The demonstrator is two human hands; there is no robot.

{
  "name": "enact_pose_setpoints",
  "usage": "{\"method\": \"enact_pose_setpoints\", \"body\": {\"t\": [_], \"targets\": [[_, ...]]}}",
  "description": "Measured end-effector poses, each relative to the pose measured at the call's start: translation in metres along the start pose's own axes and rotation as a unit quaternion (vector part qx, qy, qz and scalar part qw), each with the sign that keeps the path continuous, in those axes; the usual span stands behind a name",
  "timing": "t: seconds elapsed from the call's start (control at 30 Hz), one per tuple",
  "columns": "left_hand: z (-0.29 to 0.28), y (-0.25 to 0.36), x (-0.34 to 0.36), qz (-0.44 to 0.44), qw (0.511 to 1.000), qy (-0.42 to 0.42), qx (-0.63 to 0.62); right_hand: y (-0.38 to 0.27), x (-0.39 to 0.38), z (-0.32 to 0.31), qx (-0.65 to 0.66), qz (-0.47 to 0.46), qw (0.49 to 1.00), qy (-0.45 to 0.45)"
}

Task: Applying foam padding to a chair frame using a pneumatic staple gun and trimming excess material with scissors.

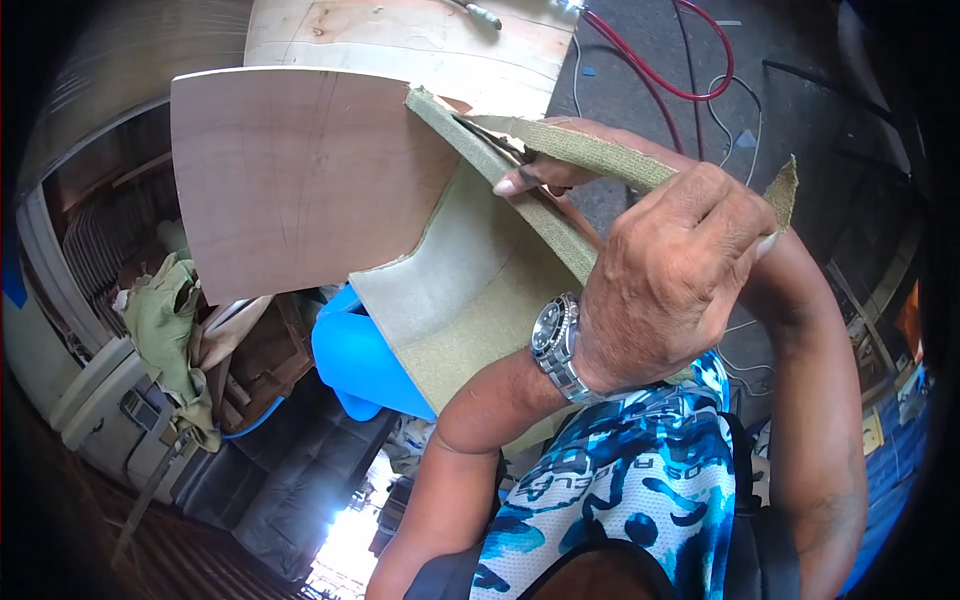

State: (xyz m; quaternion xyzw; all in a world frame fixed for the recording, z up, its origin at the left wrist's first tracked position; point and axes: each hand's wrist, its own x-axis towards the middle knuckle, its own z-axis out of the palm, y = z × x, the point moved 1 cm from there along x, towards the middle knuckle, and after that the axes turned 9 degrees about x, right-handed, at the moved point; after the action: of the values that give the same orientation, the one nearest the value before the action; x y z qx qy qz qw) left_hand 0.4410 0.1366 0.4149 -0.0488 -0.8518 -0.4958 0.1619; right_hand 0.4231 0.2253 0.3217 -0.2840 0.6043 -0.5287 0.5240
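My left hand (670,280), with a steel watch at its wrist, is closed round a narrow olive fabric strip (590,150) that rises from the panel's edge, its frayed tip poking out past my fingers. My right hand (540,175) reaches in beneath that strip, thumb on the fabric-covered edge (460,135), closed around something dark that is mostly hidden. Olive-grey fabric (450,300) drapes below the edge. A curved bare plywood panel (300,180) lies to the left of both hands.
A plywood sheet (350,30) lies behind, a red hose (690,90) and cables on the floor at right. Below the panel are a blue plastic object (360,365), green cloth (165,330) on wooden pieces, and a black cushioned seat (270,480).
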Motion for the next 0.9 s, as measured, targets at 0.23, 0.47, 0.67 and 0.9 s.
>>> {"method": "enact_pose_setpoints", "body": {"t": [0.23,0.47,0.67,0.9], "targets": [[0.004,0.003,-0.001,-0.006,1.0,0.004,-0.003,-0.002,0.001,-0.002,0.004,0.004,1.0,0.002],[-0.008,0.01,-0.001,-0.036,0.998,-0.026,-0.041,-0.008,0.041,-0.011,0.013,-0.023,1.0,-0.008],[-0.106,-0.011,-0.083,-0.161,0.963,0.167,0.137,0.067,0.091,-0.056,0.095,0.001,0.995,0.018],[-0.27,-0.001,-0.451,-0.395,0.6,0.426,0.55,0.154,-0.031,-0.099,0.06,0.251,0.955,0.148]]}}
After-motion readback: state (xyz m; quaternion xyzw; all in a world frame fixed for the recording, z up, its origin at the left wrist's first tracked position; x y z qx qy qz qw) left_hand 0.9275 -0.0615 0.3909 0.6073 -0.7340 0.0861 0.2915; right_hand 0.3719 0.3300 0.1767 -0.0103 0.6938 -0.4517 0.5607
